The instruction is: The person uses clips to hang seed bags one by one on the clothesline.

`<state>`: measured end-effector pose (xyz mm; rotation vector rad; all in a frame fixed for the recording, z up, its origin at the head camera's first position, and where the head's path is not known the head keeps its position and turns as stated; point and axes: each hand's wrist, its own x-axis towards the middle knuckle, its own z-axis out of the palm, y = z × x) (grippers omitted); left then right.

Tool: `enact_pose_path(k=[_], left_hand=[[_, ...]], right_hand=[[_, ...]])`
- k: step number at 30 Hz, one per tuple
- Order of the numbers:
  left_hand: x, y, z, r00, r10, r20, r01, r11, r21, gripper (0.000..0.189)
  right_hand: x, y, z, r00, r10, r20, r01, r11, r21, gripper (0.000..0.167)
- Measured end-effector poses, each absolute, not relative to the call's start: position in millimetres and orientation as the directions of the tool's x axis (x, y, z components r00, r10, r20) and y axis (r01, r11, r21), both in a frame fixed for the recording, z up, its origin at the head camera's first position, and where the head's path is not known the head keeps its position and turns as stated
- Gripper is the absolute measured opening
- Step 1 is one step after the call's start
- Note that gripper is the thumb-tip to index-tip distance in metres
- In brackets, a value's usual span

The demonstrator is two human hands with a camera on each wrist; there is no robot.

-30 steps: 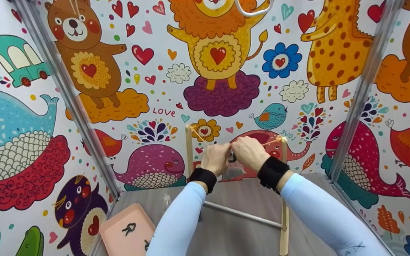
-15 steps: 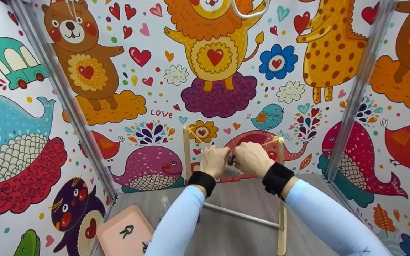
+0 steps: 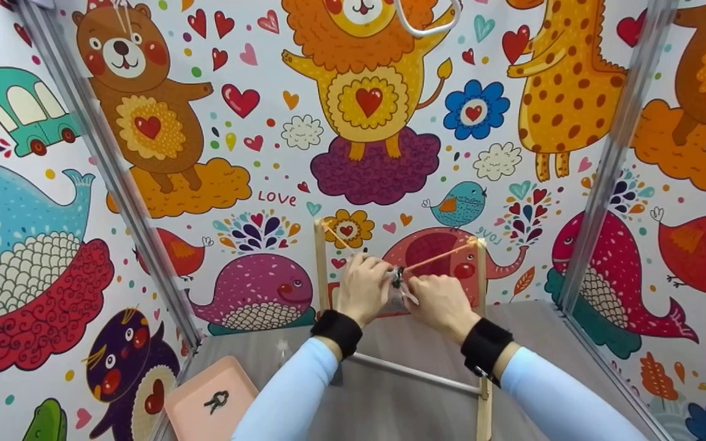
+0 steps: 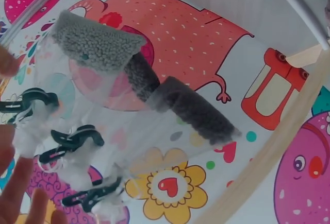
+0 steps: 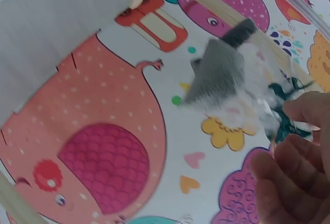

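Observation:
In the head view, a clear plastic bag hangs from an orange cord [image 3: 442, 256] strung between two wooden posts. Dark green clips [image 4: 77, 141] line the bag's upper edge, each beside a whitish clump. Inside the bag lie grey fuzzy pieces [image 4: 98, 41]. My left hand [image 3: 362, 288] is at the clips, partly covering them in the head view; its fingertips are spread around the end clip in the left wrist view. Just below and right of that clip is my right hand [image 3: 442, 303]. The right wrist view shows its fingers [image 5: 304, 108] apart, right at the clips.
At the lower left, a pink tray [image 3: 203, 398] holds a dark green clip [image 3: 217, 401]. A white crossbar [image 3: 414, 372] runs low between the left post [image 3: 321, 263] and the right post [image 3: 482, 275]. Cartoon-printed walls [image 3: 292, 49] enclose the table [image 3: 414, 410].
My right hand has dropped down and right from the clip, uncovering it and more of the cord. My left hand has shifted slightly left, its forearm now covering the tray's second clip.

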<state>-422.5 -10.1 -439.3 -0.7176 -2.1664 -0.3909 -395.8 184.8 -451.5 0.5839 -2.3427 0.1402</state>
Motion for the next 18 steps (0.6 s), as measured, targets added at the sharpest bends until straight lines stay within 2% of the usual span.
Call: enact_pose_path(k=[4, 10, 15, 18], left_hand=[[-416.0, -32.7, -449.5, -0.533, 0.336, 0.776, 0.642, 0.759, 0.112, 0.013], [-404.0, -83.3, -489.6, -0.631, 0.222, 0.744, 0.584, 0.767, 0.266, 0.011], [-391.7, -135.9, -538.8, -0.703, 0.136, 0.698, 0.485, 0.81, 0.331, 0.011], [-384.8, -167.5, -565.8, -0.784, 0.072, 0.616, 0.368, 0.854, 0.368, 0.013]], right_hand=[[-393.0, 189.9, -464.0, -0.704, -0.345, 0.621, -0.442, 0.897, -0.003, 0.025], [-386.5, 202.2, -488.6, -0.806, -0.281, 0.521, -0.393, 0.912, -0.116, 0.021], [-379.4, 212.9, -517.8, -0.858, -0.251, 0.448, -0.361, 0.916, -0.178, 0.02], [-374.8, 217.5, -533.3, -0.884, -0.229, 0.407, -0.333, 0.921, -0.203, 0.023]])
